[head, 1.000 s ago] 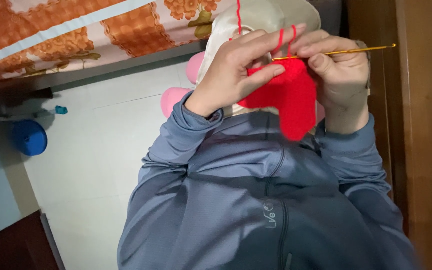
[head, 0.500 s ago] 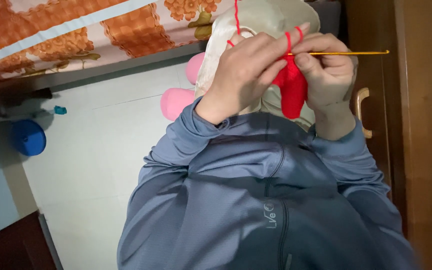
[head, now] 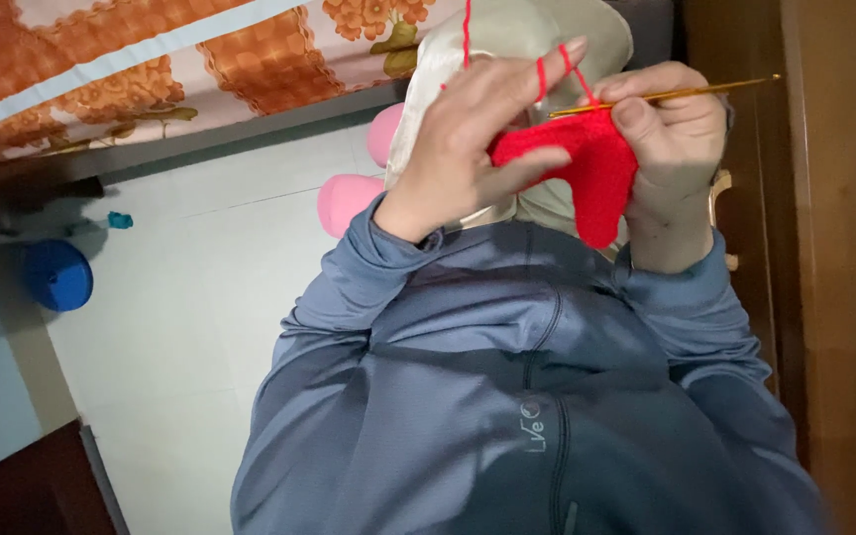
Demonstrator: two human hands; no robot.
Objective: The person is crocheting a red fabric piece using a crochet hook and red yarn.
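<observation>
red crochet piece [head: 587, 168] hangs between both hands, pinched by the left hand [head: 468, 139] on its left edge and by the right hand [head: 671, 139] on its right. the right hand also clamps a golden crochet hook [head: 686, 94], its long axis pointing right, tip at the piece's top edge. red yarn [head: 539, 74] loops over the left fingers.

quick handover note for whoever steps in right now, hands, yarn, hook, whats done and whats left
Left hand: grips the red crochet piece, red yarn looped over its fingers.
Right hand: holds the gold crochet hook, tip at the piece's top edge.
Done: a small red panel hangs below the hands.
Left: the top row is in progress; the yarn runs up out of view.
</observation>
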